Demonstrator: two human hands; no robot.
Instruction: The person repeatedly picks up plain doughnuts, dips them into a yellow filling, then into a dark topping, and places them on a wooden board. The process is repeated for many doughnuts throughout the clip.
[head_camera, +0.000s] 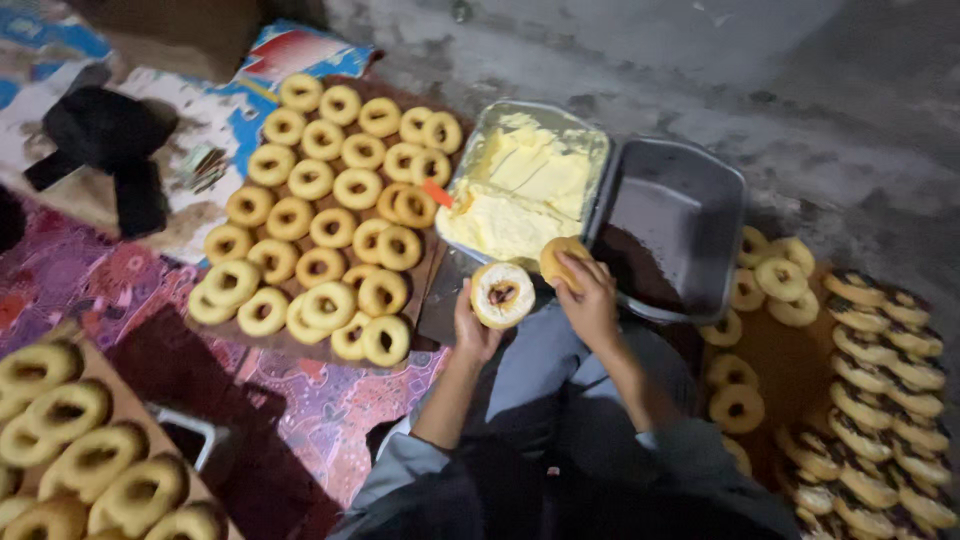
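My left hand (472, 330) holds a doughnut half (502, 294) cut side up, spread with pale cream and a dark filling in the middle. My right hand (588, 300) holds the other doughnut half (560, 260), golden crust outward, just right of the first. Both hands are above my lap, in front of a metal tray of yellow buttercream (525, 185). An orange-handled spreader (440, 194) sticks out of the cream at the tray's left edge.
A board of many plain ring doughnuts (330, 215) lies to the left. A grey tray with dark sprinkles (670, 230) sits right of the cream. Filled doughnuts are stacked in rows (880, 400) at the right. More plain doughnuts (90, 450) lie bottom left. Black cloth (110, 140) lies far left.
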